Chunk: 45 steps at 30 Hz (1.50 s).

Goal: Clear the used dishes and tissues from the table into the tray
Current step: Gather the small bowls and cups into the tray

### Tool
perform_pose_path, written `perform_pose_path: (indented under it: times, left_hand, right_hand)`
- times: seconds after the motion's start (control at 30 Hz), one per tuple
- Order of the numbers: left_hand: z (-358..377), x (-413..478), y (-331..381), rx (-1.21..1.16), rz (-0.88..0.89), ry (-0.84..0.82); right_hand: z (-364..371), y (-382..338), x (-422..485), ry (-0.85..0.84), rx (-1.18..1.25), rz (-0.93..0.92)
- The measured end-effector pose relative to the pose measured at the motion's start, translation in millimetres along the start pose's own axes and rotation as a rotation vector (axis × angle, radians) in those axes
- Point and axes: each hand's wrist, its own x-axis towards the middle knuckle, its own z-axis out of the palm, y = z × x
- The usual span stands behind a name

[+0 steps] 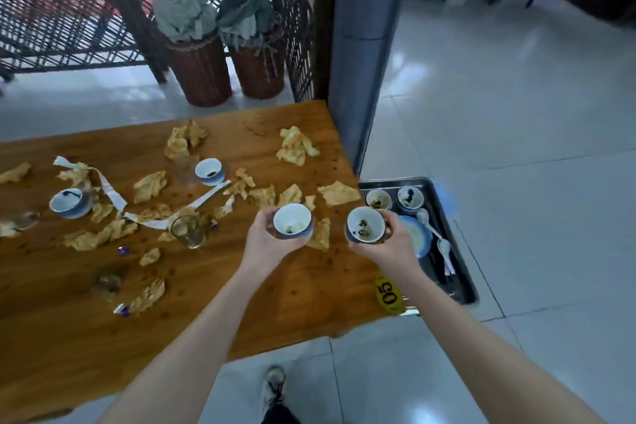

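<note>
My bench (pixel 241 286) fills the left, strewn with crumpled tissues (pixel 296 146); the metal tray (pixel 463 280) lies right of centre. Mid-frame, my left hand (pixel 268 244) clasps the left bowl (pixel 292 222), my right hand (pixel 392 248) the right bowl (pixel 365 225). Stiff, breakable, probably slick: best gripped round the walls.

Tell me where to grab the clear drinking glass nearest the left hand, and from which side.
Wrap the clear drinking glass round its side wall, below the rim, coming from the near edge of the wooden table. It stands upright, handleless; that side is bare, while crumpled yellowish tissues and a white paper strip crowd its left and far sides.
</note>
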Motion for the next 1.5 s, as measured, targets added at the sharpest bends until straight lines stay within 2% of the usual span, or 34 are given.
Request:
perform_pose_path:
  times: [0.27, 0.6, 0.83, 1.03, 1.27, 1.5]
  left_hand:
    - [107, 14, 31, 0.002, -0.008, -0.178]
    - [215, 64, 69, 0.007, 0.026, -0.333]
    - [269, 76, 66, 0.004, -0.051, -0.331]
    - [314, 74, 45, -0.026, -0.153, -0.187]
    - [371, 42, 10, -0.102, -0.291, 0.092]
    - [391, 20, -66, -0.082, -0.472, 0.201]
  right_hand:
    - [-77, 49, 1, 0.127, 0.079, 0.105]
    - [-162, 82, 45, 0.294, 0.08, 0.215]
    - [-183, 104, 84, 0.244, 0.075, 0.253]
    - [-201, 136, 125, 0.098, 0.023, 0.231]
    - [-205, 179, 155, -0.19, -0.131, 0.104]
    - [-178, 249, 158, -0.273, -0.158, 0.174]
